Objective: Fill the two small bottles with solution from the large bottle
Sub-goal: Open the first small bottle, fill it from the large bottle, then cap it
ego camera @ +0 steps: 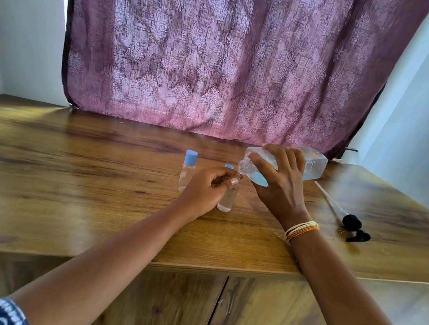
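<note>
My right hand [277,183] grips the large clear bottle [313,164], tipped on its side with its open mouth pointing left and down. Bluish solution pools near its neck. Its mouth sits right over the open top of a small clear bottle [227,200], which my left hand [204,188] holds upright on the table by pinching it near the neck. This small bottle holds clear liquid. A second small bottle [187,172] with a blue cap on stands upright just to the left. A loose blue cap [229,166] lies behind my left hand.
A black pump head with a long clear tube [349,218] lies on the wooden table [65,182] to the right of my right wrist. A purple patterned curtain [224,52] hangs behind the table. The table's front edge runs below my forearms.
</note>
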`<action>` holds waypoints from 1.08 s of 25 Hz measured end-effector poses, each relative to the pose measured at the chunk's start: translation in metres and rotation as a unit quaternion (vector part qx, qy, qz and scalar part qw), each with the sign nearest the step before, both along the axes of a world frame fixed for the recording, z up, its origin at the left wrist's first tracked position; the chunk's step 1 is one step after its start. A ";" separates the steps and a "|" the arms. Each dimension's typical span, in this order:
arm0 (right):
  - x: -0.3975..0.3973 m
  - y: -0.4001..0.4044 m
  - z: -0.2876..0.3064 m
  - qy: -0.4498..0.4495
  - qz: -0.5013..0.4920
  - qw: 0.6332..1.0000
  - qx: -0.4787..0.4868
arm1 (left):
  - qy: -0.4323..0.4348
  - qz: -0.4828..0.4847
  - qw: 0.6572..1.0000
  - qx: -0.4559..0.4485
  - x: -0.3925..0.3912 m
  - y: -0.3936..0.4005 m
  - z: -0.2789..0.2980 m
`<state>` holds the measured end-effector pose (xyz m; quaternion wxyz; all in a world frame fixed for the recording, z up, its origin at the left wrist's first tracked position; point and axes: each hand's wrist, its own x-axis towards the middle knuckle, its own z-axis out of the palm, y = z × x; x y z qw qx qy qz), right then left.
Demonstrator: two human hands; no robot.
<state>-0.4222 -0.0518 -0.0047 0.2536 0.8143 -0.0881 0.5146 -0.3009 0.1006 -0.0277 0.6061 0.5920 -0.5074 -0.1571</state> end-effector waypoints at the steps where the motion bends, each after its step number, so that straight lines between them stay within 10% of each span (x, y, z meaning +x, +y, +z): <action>1: 0.000 0.000 0.000 0.000 0.000 1.000 0.000 | 0.001 -0.001 1.000 0.001 0.000 0.000 0.000; 27: 0.001 0.001 -0.001 -0.008 0.005 1.000 -0.013 | 0.008 -0.016 1.000 0.003 0.000 0.002 0.000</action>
